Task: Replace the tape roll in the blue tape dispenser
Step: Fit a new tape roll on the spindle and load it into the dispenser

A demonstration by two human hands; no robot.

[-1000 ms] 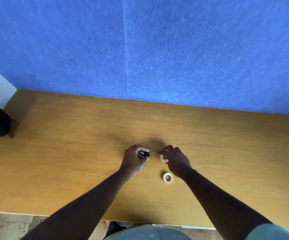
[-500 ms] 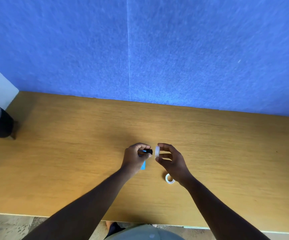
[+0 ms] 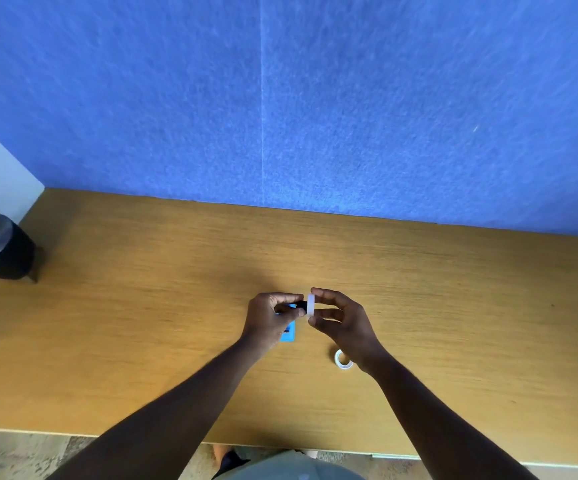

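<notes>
My left hand (image 3: 266,318) grips the small blue tape dispenser (image 3: 288,332), whose blue body hangs below my palm and whose black spindle part pokes out to the right between my fingers. My right hand (image 3: 343,320) pinches a white tape roll (image 3: 311,305) on edge between thumb and fingers, pressed against the dispenser's black end. A second white tape roll (image 3: 343,360) lies flat on the wooden desk (image 3: 142,306), partly hidden under my right wrist.
A black plant pot (image 3: 0,251) with green leaves stands at the desk's far left corner. A blue felt partition (image 3: 315,116) rises along the back edge. The desk's front edge runs close to my body.
My right hand lifted a white roll off the desk and brought it left, up against the dispenser. My left hand raised the dispenser slightly. The other roll stayed put.
</notes>
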